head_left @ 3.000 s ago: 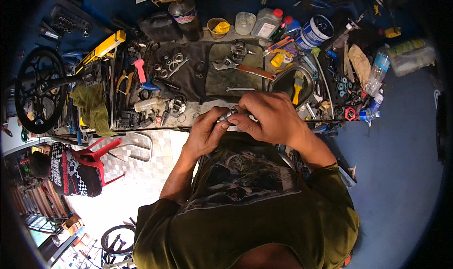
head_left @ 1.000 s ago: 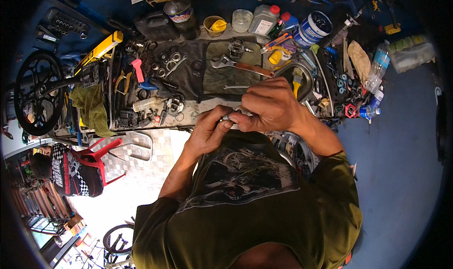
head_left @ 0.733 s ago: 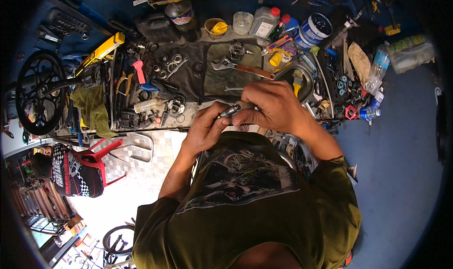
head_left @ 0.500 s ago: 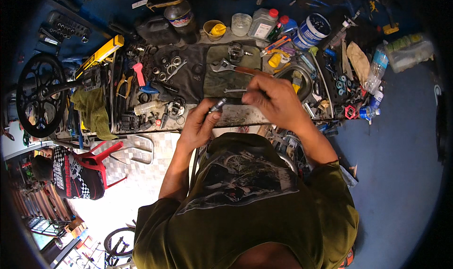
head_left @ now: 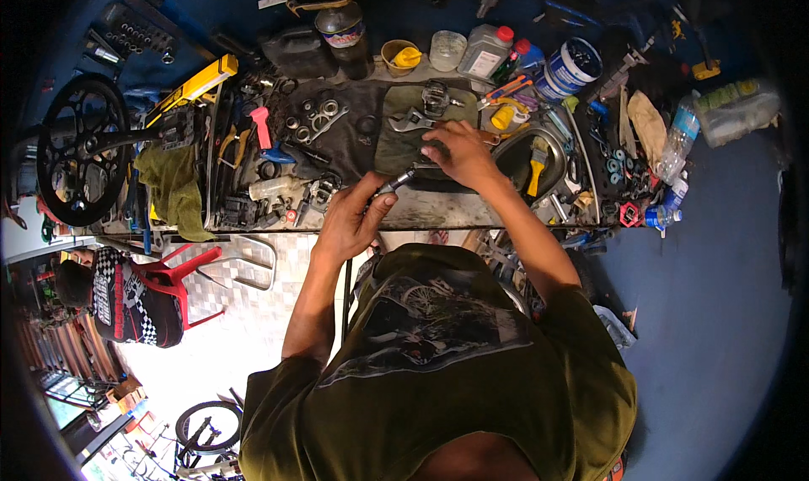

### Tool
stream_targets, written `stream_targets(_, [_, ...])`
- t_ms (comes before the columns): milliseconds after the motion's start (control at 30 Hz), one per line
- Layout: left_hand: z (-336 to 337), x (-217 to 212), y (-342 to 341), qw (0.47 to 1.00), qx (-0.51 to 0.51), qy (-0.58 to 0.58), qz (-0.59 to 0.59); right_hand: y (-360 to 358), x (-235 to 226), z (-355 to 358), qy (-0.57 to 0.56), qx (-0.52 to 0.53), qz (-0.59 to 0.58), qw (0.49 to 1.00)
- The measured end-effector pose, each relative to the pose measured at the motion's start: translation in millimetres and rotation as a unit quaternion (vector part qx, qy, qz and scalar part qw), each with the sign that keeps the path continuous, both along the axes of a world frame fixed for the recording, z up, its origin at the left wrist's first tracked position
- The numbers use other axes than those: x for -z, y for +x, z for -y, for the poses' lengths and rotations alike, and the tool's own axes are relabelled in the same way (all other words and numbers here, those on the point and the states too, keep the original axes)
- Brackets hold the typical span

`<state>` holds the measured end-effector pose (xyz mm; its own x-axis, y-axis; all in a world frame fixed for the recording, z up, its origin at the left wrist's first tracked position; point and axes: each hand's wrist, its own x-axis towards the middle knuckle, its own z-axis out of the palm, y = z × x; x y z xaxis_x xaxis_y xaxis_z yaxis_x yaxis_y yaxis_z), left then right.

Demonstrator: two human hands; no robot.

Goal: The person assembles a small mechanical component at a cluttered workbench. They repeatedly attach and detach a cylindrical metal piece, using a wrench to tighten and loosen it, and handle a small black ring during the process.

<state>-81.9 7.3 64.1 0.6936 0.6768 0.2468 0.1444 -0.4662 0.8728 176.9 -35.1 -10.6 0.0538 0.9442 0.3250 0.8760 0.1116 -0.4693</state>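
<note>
My left hand is closed around a short rod-shaped metal part, which points up and to the right; its exact kind is unclear. Over a dark green mat reaches my right hand, thumb and forefinger apart, with no held thing visible between them. Just beyond its fingers lies an adjustable wrench, its handle partly covered by the hand. Behind that wrench sits a bicycle pedal. Farther left on dark cloth lie a combination wrench and several metal rings.
Along the bench's back stand a dark bottle, a white jug and a blue-and-white tub. To the right is a metal tray with a yellow brush. A crankset is at far left. Behind, a person sits on a red chair.
My right hand has moved forward and down to the mat beside the adjustable wrench. The left hand still grips the metal part, now turned more to the right. The view has shifted slightly.
</note>
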Motion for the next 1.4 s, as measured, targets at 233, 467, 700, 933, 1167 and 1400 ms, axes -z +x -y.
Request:
stream_targets(233, [-2.6,-27.8,-1.5,0.995,-0.005,0.081,-0.053,-28.2,-149.3,25.7,-0.053,-0.09,-0.183,0.978])
stream_targets(467, [-8.7,-50.4,3.4,0.985,0.017,0.159,-0.058,-39.9,-176.2,34.2,-0.021,-0.118,-0.126,0.985])
stream_targets(700, [-5.9,-53.2,1.5,0.982,-0.001,0.18,-0.057,-50.3,-183.9,40.9,-0.002,-0.106,-0.035,0.994])
stream_targets(933, [-6.3,-56.8,1.4,0.982,0.014,0.176,-0.062,-45.2,-187.0,42.3,0.032,-0.159,0.015,0.987])
stream_targets(1167, [-3.2,-59.6,4.0,0.981,0.015,0.183,-0.057,-42.6,-196.1,41.0,-0.004,-0.129,0.059,0.99])
stream_targets(1400, [-3.7,-52.7,2.9,0.985,0.012,0.159,-0.064,-41.5,-190.5,38.9,0.026,-0.145,0.037,0.988])
